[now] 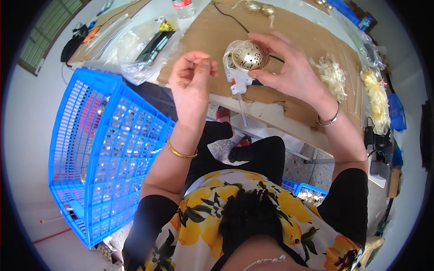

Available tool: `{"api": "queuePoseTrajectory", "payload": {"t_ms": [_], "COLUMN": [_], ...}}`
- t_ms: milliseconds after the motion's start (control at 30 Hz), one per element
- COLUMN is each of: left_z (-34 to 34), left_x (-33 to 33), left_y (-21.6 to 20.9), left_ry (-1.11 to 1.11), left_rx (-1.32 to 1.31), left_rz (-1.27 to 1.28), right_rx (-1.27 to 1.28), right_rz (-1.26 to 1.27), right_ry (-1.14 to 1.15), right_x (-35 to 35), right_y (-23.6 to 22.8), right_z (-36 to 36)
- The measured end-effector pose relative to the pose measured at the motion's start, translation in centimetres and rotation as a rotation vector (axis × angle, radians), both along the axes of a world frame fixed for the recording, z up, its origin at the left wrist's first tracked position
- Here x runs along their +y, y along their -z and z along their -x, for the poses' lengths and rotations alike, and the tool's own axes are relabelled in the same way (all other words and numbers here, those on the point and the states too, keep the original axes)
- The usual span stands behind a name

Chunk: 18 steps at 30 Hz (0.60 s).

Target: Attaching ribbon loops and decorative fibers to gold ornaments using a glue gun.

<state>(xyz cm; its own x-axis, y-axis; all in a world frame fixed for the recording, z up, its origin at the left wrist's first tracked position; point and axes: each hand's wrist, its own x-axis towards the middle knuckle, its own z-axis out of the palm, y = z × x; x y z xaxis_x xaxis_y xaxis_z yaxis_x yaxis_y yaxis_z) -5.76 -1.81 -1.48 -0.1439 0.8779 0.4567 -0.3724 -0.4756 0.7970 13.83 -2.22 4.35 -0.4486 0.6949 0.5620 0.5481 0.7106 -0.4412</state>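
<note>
A shiny gold ball ornament (251,56) with cut-out holes is gripped between the thumb and fingers of my right hand (282,65). A sheer pale ribbon (231,49) loops along its left side. My left hand (192,77) is raised to the left of the ball, apart from it, with thumb and fingertips pinched together. Whatever the pinch holds, if anything, is too small to make out. Just below the ball, a white glue gun (242,82) with an orange-red trigger lies at the cardboard's near edge, partly hidden by the ball and my right hand.
Cardboard (203,34) covers the table, with gold balls (260,8) at the far side. Cream ribbon bundles (332,77) lie on the right. A clear plastic bag (131,49) and a water bottle (183,9) sit left. A tall blue crate (108,149) stands beside my left arm.
</note>
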Motion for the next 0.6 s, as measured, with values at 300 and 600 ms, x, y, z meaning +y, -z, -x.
{"api": "queuePoseTrajectory", "payload": {"t_ms": [300, 600], "left_z": [1.7, 0.0], "left_x": [-3.2, -3.9], "left_y": [-0.6, -0.9], "left_ry": [0.028, 0.242], "left_rx": [-0.104, -0.017], "left_rz": [0.061, -0.025], "right_rx": [-0.023, 0.085], "right_rz": [-0.107, -0.035], "right_ry": [-0.083, -0.082], "right_x": [-0.4, -1.4], "right_y": [0.1, 1.5], "right_z": [2.0, 3.1]}}
